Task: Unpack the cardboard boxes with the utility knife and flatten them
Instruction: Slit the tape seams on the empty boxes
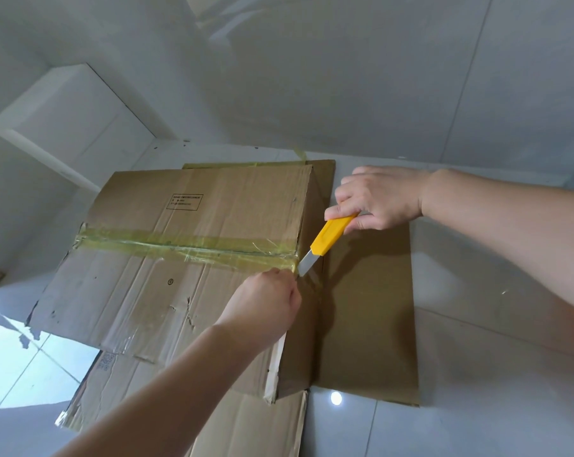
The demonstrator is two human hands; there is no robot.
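Danger sits at the left hand [267, 300], pinching the tape [186, 247] just beside the blade; the right hand [377, 199] grips the knife [328, 240], and a slip could cut fingers.

The scene is bright and evenly lit, with soft, cool light. A small round glare spot [336, 398] shines on the glossy floor [476, 374], and a broad pale reflection [18, 364] covers the tiles at lower left. The tape [186, 247] on the box [140, 291] glints in streaks. The box throws a soft shadow onto the flat cardboard [371, 318] to its right. The wide lens bends the wall lines and stretches the forearms toward the edges. Focus is sharp at the centre; the corners look slightly smeared.
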